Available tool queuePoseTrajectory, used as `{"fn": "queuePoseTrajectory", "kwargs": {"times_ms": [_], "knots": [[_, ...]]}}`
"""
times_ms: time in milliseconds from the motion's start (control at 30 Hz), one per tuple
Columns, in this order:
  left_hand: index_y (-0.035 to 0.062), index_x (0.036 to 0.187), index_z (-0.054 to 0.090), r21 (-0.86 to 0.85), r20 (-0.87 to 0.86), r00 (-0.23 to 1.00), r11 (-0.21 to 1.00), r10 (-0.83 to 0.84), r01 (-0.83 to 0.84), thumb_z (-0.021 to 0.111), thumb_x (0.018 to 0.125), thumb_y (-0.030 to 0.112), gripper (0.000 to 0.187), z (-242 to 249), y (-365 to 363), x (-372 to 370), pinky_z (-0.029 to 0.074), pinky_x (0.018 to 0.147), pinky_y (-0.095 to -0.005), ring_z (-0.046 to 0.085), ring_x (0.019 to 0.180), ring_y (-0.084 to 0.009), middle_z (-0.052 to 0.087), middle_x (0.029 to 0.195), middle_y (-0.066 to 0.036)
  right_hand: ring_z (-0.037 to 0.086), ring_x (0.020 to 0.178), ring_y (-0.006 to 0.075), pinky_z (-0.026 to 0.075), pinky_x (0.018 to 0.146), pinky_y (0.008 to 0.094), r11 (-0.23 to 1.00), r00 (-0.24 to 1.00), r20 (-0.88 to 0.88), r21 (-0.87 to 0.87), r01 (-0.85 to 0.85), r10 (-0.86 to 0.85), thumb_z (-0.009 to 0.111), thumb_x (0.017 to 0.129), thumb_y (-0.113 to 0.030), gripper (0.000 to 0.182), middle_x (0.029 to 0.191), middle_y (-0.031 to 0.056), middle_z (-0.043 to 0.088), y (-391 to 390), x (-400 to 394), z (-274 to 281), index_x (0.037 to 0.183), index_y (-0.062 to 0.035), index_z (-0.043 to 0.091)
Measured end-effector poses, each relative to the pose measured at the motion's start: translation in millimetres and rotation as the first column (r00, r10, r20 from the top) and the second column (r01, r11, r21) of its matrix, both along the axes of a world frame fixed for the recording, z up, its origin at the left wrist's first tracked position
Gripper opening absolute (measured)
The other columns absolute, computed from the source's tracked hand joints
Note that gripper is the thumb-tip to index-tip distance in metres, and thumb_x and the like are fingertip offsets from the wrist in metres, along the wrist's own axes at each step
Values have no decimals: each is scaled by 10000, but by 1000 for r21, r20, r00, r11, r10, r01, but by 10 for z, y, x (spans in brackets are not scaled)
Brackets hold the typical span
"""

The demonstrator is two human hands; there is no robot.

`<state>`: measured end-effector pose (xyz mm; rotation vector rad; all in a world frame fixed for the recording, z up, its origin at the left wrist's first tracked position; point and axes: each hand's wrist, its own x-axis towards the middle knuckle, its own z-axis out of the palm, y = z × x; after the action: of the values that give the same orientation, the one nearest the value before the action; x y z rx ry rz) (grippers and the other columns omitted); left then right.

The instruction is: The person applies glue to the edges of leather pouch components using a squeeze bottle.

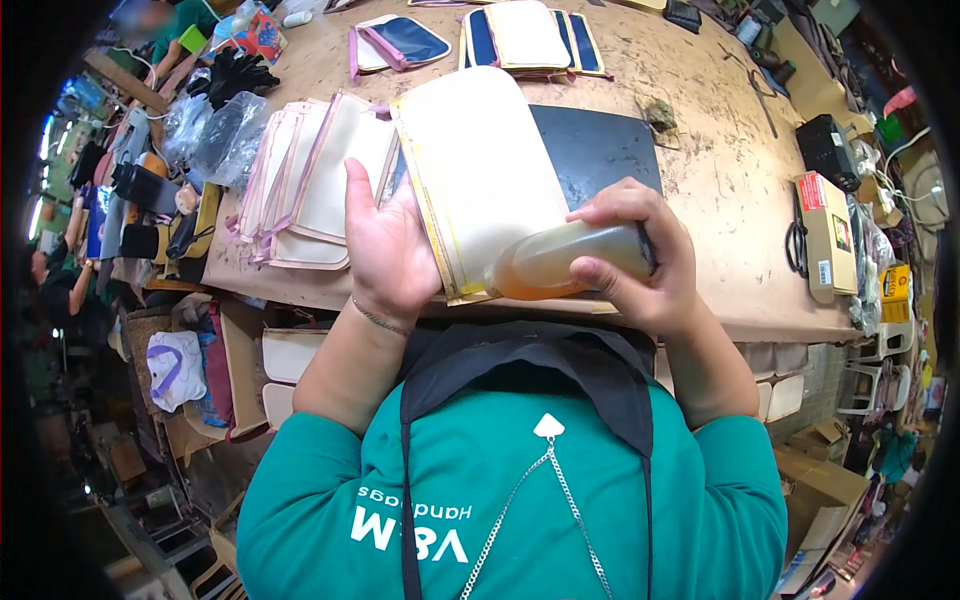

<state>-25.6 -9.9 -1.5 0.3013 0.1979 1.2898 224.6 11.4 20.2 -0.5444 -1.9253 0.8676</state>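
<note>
My left hand (394, 240) is palm up beneath a cream panel (490, 160) with rounded far corners, bearing its left side. The thumb stands out away from the panel, and the other fingers are hidden below it. Yellowish streaks run along the panel's left edge. My right hand (640, 255) is wrapped round a clear bottle (560, 262) of amber liquid. This bottle lies tilted nearly flat, its narrow end at the panel's near edge. Under the panel's right side is a dark flat board (600, 150).
Stacked cream panels with pink edging (320, 190) lie to the left. Farther back are navy-and-cream pieces (400, 45) and another pile (525, 40). Clear plastic bags (215, 135) crowd the left side. A cardboard box (825, 240) and a black case (828, 150) stand at the right edge.
</note>
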Motion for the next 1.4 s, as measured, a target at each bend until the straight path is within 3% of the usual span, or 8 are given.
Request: {"fn": "queuePoseTrajectory", "kwargs": {"times_ms": [167,267,500,933,1033,1233,1300,1400], "knots": [[-7,1540,214,12,20,999,1000,27,-27,238,938,754,971,-47,23,-38,211,1193,-521,300,1444,-387,300,1567,-223,620,855,205,488,761,298,997,990,124,35,-71,66,828,780,-122,359,948,107,640,-19,10,32,1062,-47,620],[17,1549,200,-14,-54,998,999,44,-45,226,926,772,979,-14,9,37,228,1187,-518,315,1438,-380,313,1563,-211,615,891,175,491,784,291,987,998,-20,-142,-69,66,816,805,-136,365,990,95,634,-1,39,-11,1089,-45,604],[91,1577,110,13,-123,987,995,-100,102,163,903,810,987,36,-90,248,252,1179,-513,321,1438,-362,291,1578,-178,612,936,149,501,806,264,977,965,-179,-131,168,-190,789,850,-159,364,1045,75,612,179,-28,15,1125,-53,575],[50,1559,176,-12,-112,994,1000,7,-9,203,907,803,996,37,51,115,248,1181,-505,340,1429,-350,339,1555,-171,613,942,158,484,827,291,996,988,134,-66,-61,70,797,819,-140,367,1009,81,637,130,91,-92,1108,-50,590],[53,1557,182,-14,-116,992,999,45,-46,216,909,799,989,47,94,84,261,1176,-506,349,1424,-348,347,1549,-170,608,951,161,479,842,295,980,994,101,-199,-8,28,786,821,-124,347,1027,77,636,111,143,-189,1101,-58,592],[44,1547,212,4,-196,980,999,40,-40,252,940,754,935,21,53,110,293,1160,-501,391,1397,-342,383,1524,-183,590,1036,206,474,948,360,741,792,-488,-668,-67,-368,640,953,-231,285,1102,92,599,305,757,-553,1174,-79,541],[47,1549,204,26,-307,952,1000,21,-14,257,947,744,922,5,40,156,309,1155,-479,411,1386,-321,397,1515,-175,577,1046,213,463,963,367,696,624,-536,-718,17,-568,626,964,-226,287,1111,82,583,369,1106,-707,1191,-79,527],[51,1549,206,83,-458,889,996,-2,45,266,966,716,886,-73,16,160,332,1143,-429,441,1367,-273,415,1509,-152,564,1016,183,475,925,328,590,426,-425,-692,415,-799,642,958,-226,241,1076,72,562,394,1686,-1117,1112,-71,542]]}}
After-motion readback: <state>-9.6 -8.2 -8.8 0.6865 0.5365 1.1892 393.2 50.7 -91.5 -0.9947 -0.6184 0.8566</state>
